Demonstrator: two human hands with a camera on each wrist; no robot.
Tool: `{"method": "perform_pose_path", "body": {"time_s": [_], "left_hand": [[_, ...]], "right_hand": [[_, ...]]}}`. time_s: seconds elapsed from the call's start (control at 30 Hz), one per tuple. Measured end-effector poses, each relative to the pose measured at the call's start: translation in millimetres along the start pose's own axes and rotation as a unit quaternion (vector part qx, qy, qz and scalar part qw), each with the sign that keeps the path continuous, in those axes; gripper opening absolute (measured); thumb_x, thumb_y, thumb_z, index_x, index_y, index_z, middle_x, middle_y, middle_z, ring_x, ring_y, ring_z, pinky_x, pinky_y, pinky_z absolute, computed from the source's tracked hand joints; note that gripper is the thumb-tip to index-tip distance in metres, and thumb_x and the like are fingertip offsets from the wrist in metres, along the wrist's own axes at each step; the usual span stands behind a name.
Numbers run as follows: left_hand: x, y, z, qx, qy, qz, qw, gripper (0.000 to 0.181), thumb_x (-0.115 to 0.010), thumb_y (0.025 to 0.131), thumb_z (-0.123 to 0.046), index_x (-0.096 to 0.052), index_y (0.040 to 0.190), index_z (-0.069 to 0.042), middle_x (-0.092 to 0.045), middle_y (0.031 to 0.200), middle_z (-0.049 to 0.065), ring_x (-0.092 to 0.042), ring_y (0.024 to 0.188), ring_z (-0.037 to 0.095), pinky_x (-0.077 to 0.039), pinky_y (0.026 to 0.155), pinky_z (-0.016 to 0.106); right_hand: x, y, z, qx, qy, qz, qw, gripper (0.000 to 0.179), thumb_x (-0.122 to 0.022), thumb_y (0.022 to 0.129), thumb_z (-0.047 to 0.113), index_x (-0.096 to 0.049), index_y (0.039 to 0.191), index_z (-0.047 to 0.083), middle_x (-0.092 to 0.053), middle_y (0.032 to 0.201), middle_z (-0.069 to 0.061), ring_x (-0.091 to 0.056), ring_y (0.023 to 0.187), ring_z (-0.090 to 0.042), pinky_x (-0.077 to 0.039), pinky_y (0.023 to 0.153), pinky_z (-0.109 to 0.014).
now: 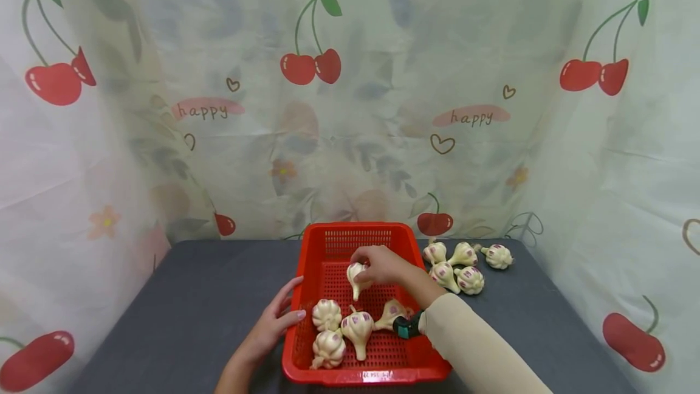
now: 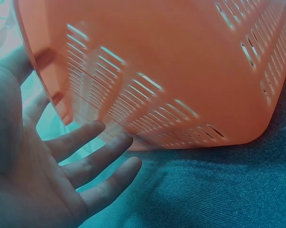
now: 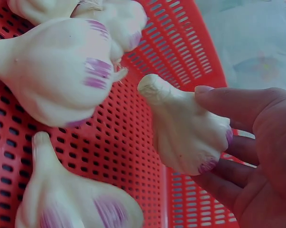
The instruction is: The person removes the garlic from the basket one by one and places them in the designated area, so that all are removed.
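Note:
Inside the red plastic basket (image 1: 361,376), my right hand (image 1: 383,266) grips a garlic bulb (image 1: 356,272) between thumb and fingers. The right wrist view shows this garlic bulb (image 3: 180,128) held just above the perforated floor, its stem pointing away from the palm. Several other garlic bulbs (image 1: 358,328) lie in the near half of the basket. My left hand (image 1: 270,324) rests at the basket's left rim, with the thumb and a finger touching the edge. In the left wrist view, the other fingers (image 2: 109,187) extend loosely beside the slotted outer wall (image 2: 171,61).
A group of garlic bulbs (image 1: 470,280) lies on the dark table (image 1: 219,297), right of the basket at the back. One garlic bulb (image 1: 497,256) sits a little apart there. A patterned curtain (image 1: 350,157) hangs behind and along both sides.

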State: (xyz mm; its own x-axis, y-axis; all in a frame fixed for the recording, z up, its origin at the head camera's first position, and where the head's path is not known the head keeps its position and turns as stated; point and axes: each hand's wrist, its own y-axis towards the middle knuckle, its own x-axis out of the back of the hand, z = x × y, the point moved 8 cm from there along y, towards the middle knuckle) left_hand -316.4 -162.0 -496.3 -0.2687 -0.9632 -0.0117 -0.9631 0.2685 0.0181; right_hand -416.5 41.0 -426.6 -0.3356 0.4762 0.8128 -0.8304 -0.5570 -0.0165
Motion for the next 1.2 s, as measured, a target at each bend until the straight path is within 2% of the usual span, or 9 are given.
{"method": "perform_pose_path", "body": {"time_s": [0.17, 0.4, 0.67, 0.9, 1.03, 1.2], "left_hand": [[1.4, -0.7, 0.7, 0.003, 0.002, -0.005, 1.0, 0.064, -0.057, 0.097, -0.016, -0.027, 0.153, -0.019, -0.036, 0.144, 0.029, -0.046, 0.124, 0.043, -0.05, 0.09, 0.049], [1.4, -1.4, 3.3, 0.011, 0.0, -0.005, 0.9999, 0.065, -0.058, 0.097, -0.019, -0.026, 0.153, -0.02, -0.034, 0.146, 0.028, -0.046, 0.125, 0.042, -0.05, 0.09, 0.049], [0.4, -0.7, 2.5, 0.014, -0.002, -0.011, 0.9998, 0.065, -0.058, 0.096, -0.019, -0.026, 0.153, -0.02, -0.034, 0.146, 0.027, -0.046, 0.125, 0.042, -0.049, 0.091, 0.05], [-0.6, 0.3, 0.8, 0.016, 0.002, -0.013, 0.9998, 0.064, -0.057, 0.097, -0.019, -0.026, 0.153, -0.02, -0.034, 0.147, 0.027, -0.046, 0.125, 0.042, -0.049, 0.091, 0.05], [-0.8, 0.6, 1.2, 0.017, 0.002, -0.009, 0.9998, 0.064, -0.057, 0.097, -0.019, -0.025, 0.153, -0.02, -0.033, 0.147, 0.027, -0.047, 0.124, 0.041, -0.05, 0.09, 0.05], [-1.1, 1.8, 1.6, 0.02, 0.003, -0.013, 0.9997, 0.065, -0.058, 0.097, -0.021, -0.026, 0.153, -0.021, -0.033, 0.147, 0.027, -0.047, 0.124, 0.041, -0.05, 0.09, 0.051]], "right_hand": [[16, -8.7, 0, 0.025, -0.002, -0.032, 0.9992, 0.031, -0.078, 0.084, 0.019, -0.067, 0.112, 0.011, -0.065, 0.103, 0.001, -0.056, 0.089, -0.015, -0.048, 0.081, -0.034], [38, -26.5, 0, 0.034, 0.011, -0.064, 0.9973, 0.037, -0.077, 0.085, 0.019, -0.066, 0.118, 0.008, -0.065, 0.109, -0.002, -0.059, 0.092, -0.016, -0.051, 0.078, -0.032], [67, -47.7, -9, 0.026, 0.044, -0.112, 0.9924, 0.042, -0.077, 0.084, 0.018, -0.064, 0.123, 0.006, -0.066, 0.111, -0.004, -0.062, 0.103, -0.023, -0.052, 0.085, -0.039], [92, -68.8, -23, 0.027, 0.077, -0.159, 0.9838, 0.036, -0.072, 0.087, 0.011, -0.064, 0.121, 0.003, -0.067, 0.112, -0.012, -0.065, 0.103, -0.031, -0.054, 0.084, -0.042], [104, -80.6, -36, 0.02, 0.1, -0.193, 0.9758, 0.038, -0.072, 0.088, 0.011, -0.062, 0.123, 0.001, -0.064, 0.114, -0.016, -0.065, 0.104, -0.034, -0.054, 0.083, -0.042], [119, -97.1, -55, 0.003, 0.1, -0.243, 0.9649, 0.042, -0.073, 0.088, 0.013, -0.06, 0.126, 0.001, -0.061, 0.121, -0.019, -0.063, 0.106, -0.037, -0.054, 0.084, -0.043]]}}
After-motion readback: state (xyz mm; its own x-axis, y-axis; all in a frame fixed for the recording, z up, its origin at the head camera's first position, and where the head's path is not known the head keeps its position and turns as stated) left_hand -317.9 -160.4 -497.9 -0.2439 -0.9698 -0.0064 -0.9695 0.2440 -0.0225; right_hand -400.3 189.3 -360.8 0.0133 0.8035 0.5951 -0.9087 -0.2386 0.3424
